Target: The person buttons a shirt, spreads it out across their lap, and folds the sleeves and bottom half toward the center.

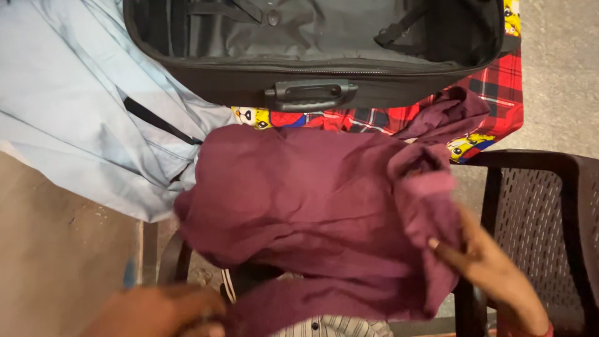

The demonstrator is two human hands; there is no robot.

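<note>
Both hands clamped on a crumpled maroon cloth garment (312, 200).
Left hand (162, 310) grips its near edge, right hand (493, 265) its side; open black fabric suitcase (312, 50) beyond.

A maroon shirt (312, 212) hangs spread between the two hands. The right hand (493, 268) pinches the cloth at its right edge, fingers closed on a fold just beside a dark plastic chair (549, 212) with a perforated seat. The left hand (159, 309), blurred at the bottom edge, grips the shirt's lower left corner. Beyond the shirt an open black suitcase (312, 37) lies with its grey lining showing and its carry handle (310, 95) facing the person. The suitcase rests on a red checked cloth (499, 87) with cartoon patches. A pale blue garment (68, 106) lies to the left of the suitcase, partly under it. A striped fabric (334, 326) shows below the shirt.
</note>
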